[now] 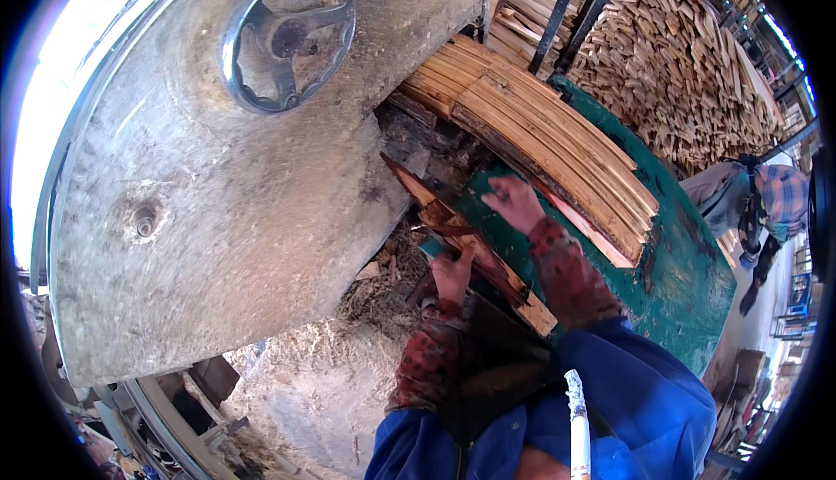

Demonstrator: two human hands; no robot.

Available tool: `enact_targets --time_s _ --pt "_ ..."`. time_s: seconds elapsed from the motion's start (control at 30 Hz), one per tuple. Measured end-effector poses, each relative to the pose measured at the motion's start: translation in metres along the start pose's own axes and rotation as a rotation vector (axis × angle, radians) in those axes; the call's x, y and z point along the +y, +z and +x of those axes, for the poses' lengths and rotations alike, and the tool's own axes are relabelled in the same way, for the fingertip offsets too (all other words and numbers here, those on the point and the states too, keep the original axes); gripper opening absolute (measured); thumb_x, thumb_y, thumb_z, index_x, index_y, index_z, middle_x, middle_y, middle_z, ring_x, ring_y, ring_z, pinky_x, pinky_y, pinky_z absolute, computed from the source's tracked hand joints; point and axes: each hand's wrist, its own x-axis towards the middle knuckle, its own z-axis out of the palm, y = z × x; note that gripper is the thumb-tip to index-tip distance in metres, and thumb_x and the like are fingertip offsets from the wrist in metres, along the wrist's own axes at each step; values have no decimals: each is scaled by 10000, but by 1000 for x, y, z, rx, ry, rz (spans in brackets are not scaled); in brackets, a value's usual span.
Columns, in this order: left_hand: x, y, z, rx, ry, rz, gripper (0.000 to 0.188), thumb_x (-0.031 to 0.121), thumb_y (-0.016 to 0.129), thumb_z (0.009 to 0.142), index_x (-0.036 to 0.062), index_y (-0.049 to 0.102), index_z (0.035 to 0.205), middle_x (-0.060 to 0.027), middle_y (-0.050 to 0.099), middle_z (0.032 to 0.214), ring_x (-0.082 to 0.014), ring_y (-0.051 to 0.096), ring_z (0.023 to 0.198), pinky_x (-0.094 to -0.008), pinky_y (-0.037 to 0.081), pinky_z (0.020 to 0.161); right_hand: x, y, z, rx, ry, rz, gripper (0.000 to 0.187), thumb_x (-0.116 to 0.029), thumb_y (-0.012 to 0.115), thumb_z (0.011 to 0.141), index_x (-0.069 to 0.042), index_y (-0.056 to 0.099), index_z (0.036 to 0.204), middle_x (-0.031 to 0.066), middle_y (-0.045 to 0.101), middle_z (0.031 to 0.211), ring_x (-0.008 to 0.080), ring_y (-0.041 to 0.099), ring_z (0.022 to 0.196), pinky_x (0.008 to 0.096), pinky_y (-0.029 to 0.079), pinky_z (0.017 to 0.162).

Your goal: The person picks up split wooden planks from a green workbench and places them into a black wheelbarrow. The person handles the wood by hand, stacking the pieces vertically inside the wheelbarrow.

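Note:
Rough, bark-edged wood offcuts (496, 273) lie in a narrow heap along the near left edge of the green metal table (675, 293). My left hand (451, 278) is closed at the left side of this heap, its thumb along an offcut; its other fingers are partly hidden. A small teal patch shows by those fingers, and I cannot make out what it is. Above the table, to the right of the heap, my right hand (515, 203) is raised with its fingers loosely bent and apart, holding nothing. Beyond it lies a stack of sawn wood strips (553, 149).
A large dusty machine panel (235, 219) with a metal handwheel (290, 37) fills the left. Sawdust (322, 393) is heaped below. Split wood (675, 62) is piled behind the table, and another person (766, 197) stands at the right. A cigarette (577, 423) juts up in front.

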Motion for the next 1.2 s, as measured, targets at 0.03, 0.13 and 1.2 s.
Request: enact_targets --time_s 0.03,0.13,1.2 --pt "6 0 -1 -8 5 16 374 269 802 795 -78 669 844 -87 682 752 -173 648 685 -348 509 632 -2 3 22 33 -1 -27 451 -310 783 789 -3 672 1101 160 650 903 258 659 786 362 532 693" --pt "33 -2 -10 -45 35 40 386 278 802 792 -71 663 881 -134 695 795 -219 675 741 -361 513 660 -7 13 85 61 -71 -58 567 -325 764 794 -6 606 1235 195 643 1014 339 655 917 428 522 794" --pt "51 -8 -14 -137 -146 30 316 245 784 828 -47 674 871 -27 657 748 -86 585 652 -292 490 582 -9 -25 -64 -149 158 133 158 -132 612 921 7 586 851 105 648 641 185 667 564 332 501 534"
